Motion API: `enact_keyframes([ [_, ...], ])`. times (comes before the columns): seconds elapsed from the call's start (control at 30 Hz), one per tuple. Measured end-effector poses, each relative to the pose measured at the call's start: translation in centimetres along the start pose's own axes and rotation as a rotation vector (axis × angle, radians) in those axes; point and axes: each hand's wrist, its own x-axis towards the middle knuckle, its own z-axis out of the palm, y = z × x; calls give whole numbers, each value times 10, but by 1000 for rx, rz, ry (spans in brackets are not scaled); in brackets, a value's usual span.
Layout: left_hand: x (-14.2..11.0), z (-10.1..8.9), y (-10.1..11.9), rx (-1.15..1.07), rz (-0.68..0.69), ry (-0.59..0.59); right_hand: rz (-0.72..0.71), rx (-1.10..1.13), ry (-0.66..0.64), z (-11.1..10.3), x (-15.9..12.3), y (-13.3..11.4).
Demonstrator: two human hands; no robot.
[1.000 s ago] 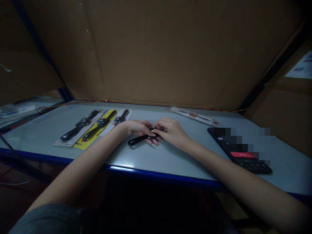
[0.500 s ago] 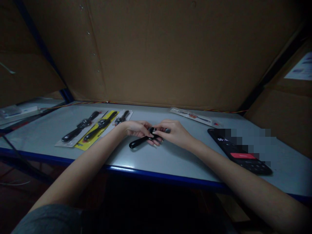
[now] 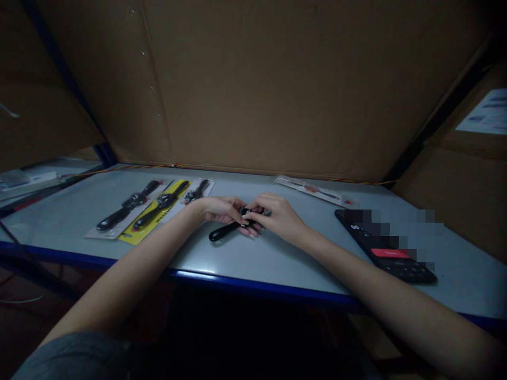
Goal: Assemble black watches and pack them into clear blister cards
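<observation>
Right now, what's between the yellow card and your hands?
In the head view, a black watch on a white card lies between the yellow card and the left hand.

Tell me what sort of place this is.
Probably a makeshift packing or product-handling station, perhaps in a storeroom. The signs are the grey bench with its blue edge, the cardboard sheets walling it in, and the black watches in retail card packs laid side by side.

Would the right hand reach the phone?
Probably yes. The right hand is holding the watch, but only bare table lies between that hand and the phone, so it would likely get there by letting go.
</observation>
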Motion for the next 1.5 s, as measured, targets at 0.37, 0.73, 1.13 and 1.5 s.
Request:
enact_keyframes([
  [0.37,4,0,-2,55,3,19,-79,-127,-91,-6,0,-5],
  [0.73,7,3,-4,-40,45,40,42,27,-43,-4,-1,-5],
  [1.13,7,11,0,-81,21,53,-96,44,-74,-14,0,9],
  [1.5,9,5,-4,-33,34,46,-128,-100,-87,-3,-2,2],
])
